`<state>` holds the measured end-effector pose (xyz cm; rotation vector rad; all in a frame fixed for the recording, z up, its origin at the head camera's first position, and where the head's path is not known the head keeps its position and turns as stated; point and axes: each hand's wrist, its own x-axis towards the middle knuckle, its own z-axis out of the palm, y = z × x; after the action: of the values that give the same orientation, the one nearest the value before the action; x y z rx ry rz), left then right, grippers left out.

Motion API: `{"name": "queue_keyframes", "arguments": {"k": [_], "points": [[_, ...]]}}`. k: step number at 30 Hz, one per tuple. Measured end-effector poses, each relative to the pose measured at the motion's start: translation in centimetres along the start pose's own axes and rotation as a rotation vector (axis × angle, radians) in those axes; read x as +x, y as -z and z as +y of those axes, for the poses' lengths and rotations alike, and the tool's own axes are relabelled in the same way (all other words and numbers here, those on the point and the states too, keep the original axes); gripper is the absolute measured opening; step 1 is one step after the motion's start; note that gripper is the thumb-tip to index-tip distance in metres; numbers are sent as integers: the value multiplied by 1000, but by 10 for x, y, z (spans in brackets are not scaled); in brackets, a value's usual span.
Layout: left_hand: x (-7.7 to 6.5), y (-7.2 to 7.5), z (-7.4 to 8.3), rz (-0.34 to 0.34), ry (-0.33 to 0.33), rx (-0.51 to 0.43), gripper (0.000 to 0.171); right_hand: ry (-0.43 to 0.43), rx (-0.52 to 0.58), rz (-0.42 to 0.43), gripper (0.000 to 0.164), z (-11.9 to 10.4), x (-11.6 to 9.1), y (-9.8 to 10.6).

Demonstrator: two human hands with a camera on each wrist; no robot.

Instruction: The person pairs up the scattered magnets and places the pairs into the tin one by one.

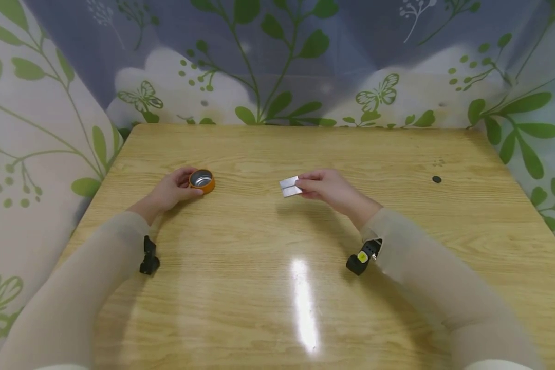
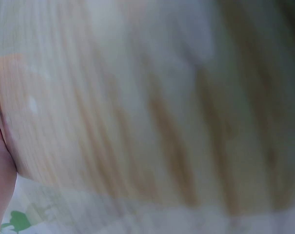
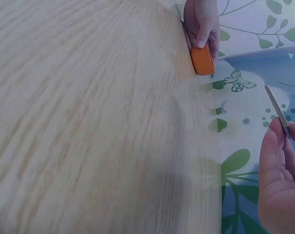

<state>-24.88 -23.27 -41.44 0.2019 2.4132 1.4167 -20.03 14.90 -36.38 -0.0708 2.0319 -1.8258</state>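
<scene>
On the left part of the wood-grain tabletop point(image 1: 240, 236), my head feed shows the left hand point(image 1: 173, 189) holding a small orange cup point(image 1: 202, 182), thumb along the near side and fingers round the far side. From up there I can look straight into its shiny metal inside; the right wrist feed gives me only its plain orange outer wall, with the hand's thumb laid against it. Nearer the middle of the table, the right hand point(image 1: 328, 188) pinches a flat silver square point(image 1: 289, 186) between thumb and fingers, raised above the surface with its shadow below. The head camera shows me its face, with a line running across it — the right wrist camera turns it edge-on, a thin strip at the fingertips. My left wrist feed is mostly blurred wood grain: a sliver of orange and part of the hand show at its left edge, and I can't tell the grip from that view alone. Only the head view gives me the dark round disc point(image 1: 437, 179), lying well apart to the right of both hands.
</scene>
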Motion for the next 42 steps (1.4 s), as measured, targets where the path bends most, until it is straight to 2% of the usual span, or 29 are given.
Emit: {"name": "queue_keyframes", "arguments": {"k": [12,17,26,42], "points": [[0,0,0,2,-4,-13,70,-8,28,-37,35,-9,16,-24],[0,-2,-1,-6,14,-9,74,-9,24,-41,35,-11,18,-29],[0,0,-2,-3,-6,0,72,1,35,-54,34,-13,28,-38],[3,2,-5,-2,3,7,75,-11,54,-60,33,-13,44,-53]]}}
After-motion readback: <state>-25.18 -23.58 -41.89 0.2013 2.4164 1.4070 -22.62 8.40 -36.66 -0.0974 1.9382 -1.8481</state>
